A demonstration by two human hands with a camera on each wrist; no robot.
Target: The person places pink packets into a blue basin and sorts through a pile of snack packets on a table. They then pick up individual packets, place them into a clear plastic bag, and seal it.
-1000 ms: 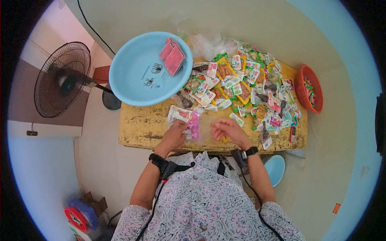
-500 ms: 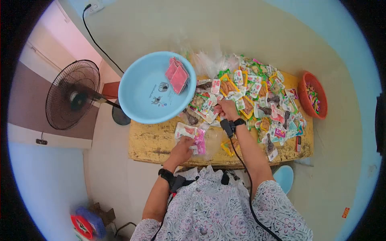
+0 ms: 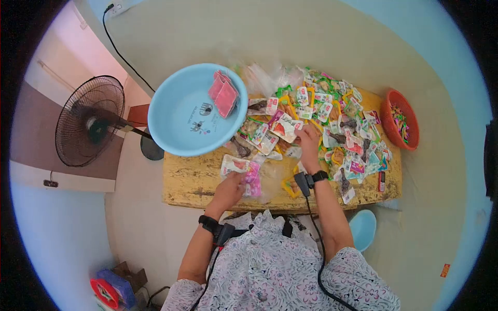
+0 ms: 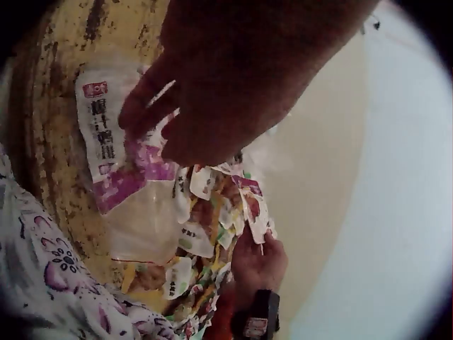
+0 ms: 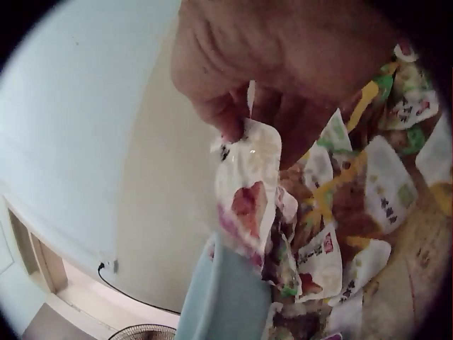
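Note:
The right hand (image 3: 309,145) pinches one end of a white and purple packet (image 3: 284,126) above the pile of snack packets (image 3: 332,111). In the right wrist view, thumb and fingers grip this packet (image 5: 248,191) beside the blue basin's rim (image 5: 212,290). At the table's front left, the left hand (image 3: 230,192) rests on white and pink-purple packets (image 3: 252,180). The left wrist view shows its fingers (image 4: 145,106) spread over a white and purple packet (image 4: 102,142), with a clear plastic bag (image 4: 145,223) next to it.
A blue basin (image 3: 176,116) holding pink cloth-like pieces (image 3: 225,98) stands at the table's back left. A red basket (image 3: 413,129) with small wrapped items is at the right end. A black fan (image 3: 91,122) stands left of the table (image 3: 189,181); a light blue tub (image 3: 363,230) sits below.
The right hand has moved from the front of the table to the pile and lifted a white and purple packet. The left hand remains on its packets.

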